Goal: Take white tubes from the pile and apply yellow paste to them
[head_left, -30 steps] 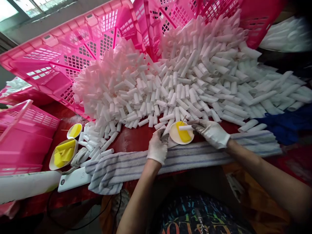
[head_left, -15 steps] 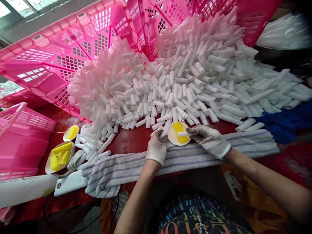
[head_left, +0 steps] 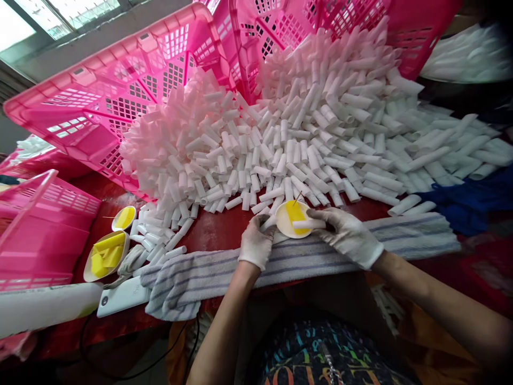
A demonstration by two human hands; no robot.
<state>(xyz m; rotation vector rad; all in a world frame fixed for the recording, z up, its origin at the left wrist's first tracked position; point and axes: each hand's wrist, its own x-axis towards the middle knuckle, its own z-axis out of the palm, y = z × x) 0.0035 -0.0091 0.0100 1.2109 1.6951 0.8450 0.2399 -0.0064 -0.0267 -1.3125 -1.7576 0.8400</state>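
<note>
My right hand (head_left: 348, 238), in a white glove with darkened fingertips, pinches one end of a short white plastic tube (head_left: 308, 224). The tube's other end lies over a yellow sponge (head_left: 295, 210) in a small cream dish (head_left: 284, 223). A thin stick rises from the sponge. On the dish's left side my gloved left hand (head_left: 256, 243) is closed with a second white tube (head_left: 269, 222) between thumb and fingers; its lower part is hidden by the hand. Both hands rest near a striped towel (head_left: 240, 272) along the table's front edge.
A large heap of white tubes (head_left: 256, 144) spills from pink baskets (head_left: 132, 80) behind the dish. At left are a bowl of yellow pieces (head_left: 88, 270), a smaller dish (head_left: 132, 214), a white phone (head_left: 124, 297) and a pink basket (head_left: 44, 230). Blue cloth (head_left: 465, 198) lies right.
My right hand has shifted slightly right, and more of its tube shows past the fingertips. My left hand keeps its place beside the dish. The view has tilted a little.
</note>
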